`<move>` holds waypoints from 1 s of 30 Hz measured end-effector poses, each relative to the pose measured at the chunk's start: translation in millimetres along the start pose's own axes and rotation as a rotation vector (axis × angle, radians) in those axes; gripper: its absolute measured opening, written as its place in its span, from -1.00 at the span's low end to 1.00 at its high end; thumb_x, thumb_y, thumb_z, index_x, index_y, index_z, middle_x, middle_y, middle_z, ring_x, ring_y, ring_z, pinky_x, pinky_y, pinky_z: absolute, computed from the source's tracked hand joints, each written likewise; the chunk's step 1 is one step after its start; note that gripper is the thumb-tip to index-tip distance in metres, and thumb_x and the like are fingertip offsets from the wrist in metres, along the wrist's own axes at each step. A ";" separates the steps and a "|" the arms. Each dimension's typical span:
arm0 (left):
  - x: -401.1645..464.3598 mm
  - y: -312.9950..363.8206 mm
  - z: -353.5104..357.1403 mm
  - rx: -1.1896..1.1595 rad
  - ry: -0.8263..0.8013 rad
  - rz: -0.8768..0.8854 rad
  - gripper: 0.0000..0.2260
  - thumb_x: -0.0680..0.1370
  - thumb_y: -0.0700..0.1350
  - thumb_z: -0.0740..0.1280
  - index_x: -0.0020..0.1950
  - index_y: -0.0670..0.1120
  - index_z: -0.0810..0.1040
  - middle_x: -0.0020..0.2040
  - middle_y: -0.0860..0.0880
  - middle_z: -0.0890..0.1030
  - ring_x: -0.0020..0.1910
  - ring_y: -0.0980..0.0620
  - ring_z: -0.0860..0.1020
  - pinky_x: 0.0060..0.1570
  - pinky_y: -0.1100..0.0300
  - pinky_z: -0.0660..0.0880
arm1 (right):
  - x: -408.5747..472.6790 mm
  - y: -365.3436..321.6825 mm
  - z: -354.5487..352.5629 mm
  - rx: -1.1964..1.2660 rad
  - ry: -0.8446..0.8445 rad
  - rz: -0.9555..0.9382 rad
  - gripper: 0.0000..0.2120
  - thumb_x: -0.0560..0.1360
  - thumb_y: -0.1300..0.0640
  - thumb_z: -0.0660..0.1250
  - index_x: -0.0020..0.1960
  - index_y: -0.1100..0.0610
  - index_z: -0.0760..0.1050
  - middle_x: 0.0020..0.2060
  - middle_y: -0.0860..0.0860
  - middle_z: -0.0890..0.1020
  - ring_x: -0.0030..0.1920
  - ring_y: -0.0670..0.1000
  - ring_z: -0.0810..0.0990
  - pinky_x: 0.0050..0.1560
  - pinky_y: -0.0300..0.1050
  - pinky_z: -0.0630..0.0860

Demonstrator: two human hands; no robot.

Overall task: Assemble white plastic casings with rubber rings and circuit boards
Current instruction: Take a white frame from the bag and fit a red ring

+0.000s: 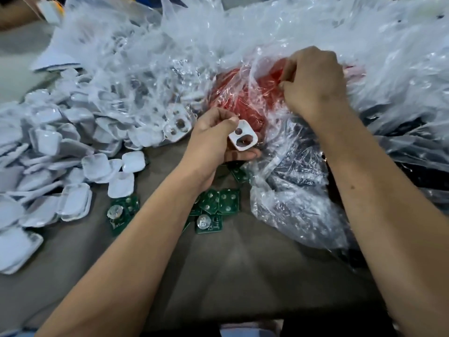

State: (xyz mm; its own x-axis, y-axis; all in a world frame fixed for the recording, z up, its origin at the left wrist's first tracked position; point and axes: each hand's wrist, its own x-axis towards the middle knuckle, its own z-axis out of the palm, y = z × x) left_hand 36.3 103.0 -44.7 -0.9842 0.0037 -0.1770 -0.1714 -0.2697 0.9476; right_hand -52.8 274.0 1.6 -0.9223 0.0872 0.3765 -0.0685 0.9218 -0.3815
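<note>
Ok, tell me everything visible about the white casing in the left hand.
The white casing is a small rounded-rectangle plate, apparently matte plastic, with two round holes through its face, one smaller than the other. It sits tilted, face toward the camera, pinched by the left hand: fingers on its upper corner, others under its lower edge. No ring or board is visible on it.

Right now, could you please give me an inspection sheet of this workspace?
Surface: grey-brown table, bare near the front edge.
Job's things: white casing with two holes, in the left hand; pile of white casings at left; green circuit boards loose at centre; red rings inside a clear bag.
Clutter: crumpled clear plastic bags across the back and right.
Grippers: left hand has its grip on the casing; right hand pinches the bag plastic over the red rings.
Cables: nothing seen.
Surroundings: another person's arm at far left.
</note>
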 end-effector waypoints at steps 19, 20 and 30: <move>4.4 14.5 -22.3 0.049 0.061 0.292 -0.81 0.62 -0.30 0.29 -0.08 -0.23 0.69 -0.21 -0.19 0.68 -0.27 -0.15 0.67 -0.40 0.15 0.52 | -83.5 -21.6 -6.4 1.086 -0.380 -0.025 -0.90 0.47 0.40 0.40 -0.10 0.25 0.54 -0.36 0.07 0.52 -0.45 -0.04 0.42 -0.52 -0.22 0.35; 3.7 14.8 -24.4 0.041 0.018 0.297 -0.83 0.63 -0.27 0.30 -0.04 -0.27 0.68 -0.23 -0.17 0.67 -0.28 -0.13 0.65 -0.39 0.16 0.52 | -83.3 -20.5 -4.3 1.121 -0.381 -0.007 -0.89 0.45 0.38 0.41 -0.08 0.23 0.54 -0.37 0.05 0.50 -0.46 -0.06 0.40 -0.53 -0.23 0.33; 0.1 15.8 -33.0 0.039 -0.251 0.340 -0.80 0.44 -0.24 0.49 0.01 -0.29 0.66 -0.13 -0.21 0.69 -0.21 -0.04 0.66 -0.19 0.23 0.60 | -92.1 -26.6 8.1 0.744 0.028 -0.264 -0.90 0.41 0.32 0.47 -0.16 0.20 0.55 -0.32 0.01 0.61 -0.36 0.02 0.56 -0.39 -0.16 0.52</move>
State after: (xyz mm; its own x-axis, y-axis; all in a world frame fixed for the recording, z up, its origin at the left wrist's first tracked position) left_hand 34.9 67.0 -38.5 -0.9645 0.1562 0.2129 0.1678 -0.2598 0.9510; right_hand 30.9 238.4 -29.7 -0.8310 -0.0808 0.5504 -0.5292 0.4198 -0.7373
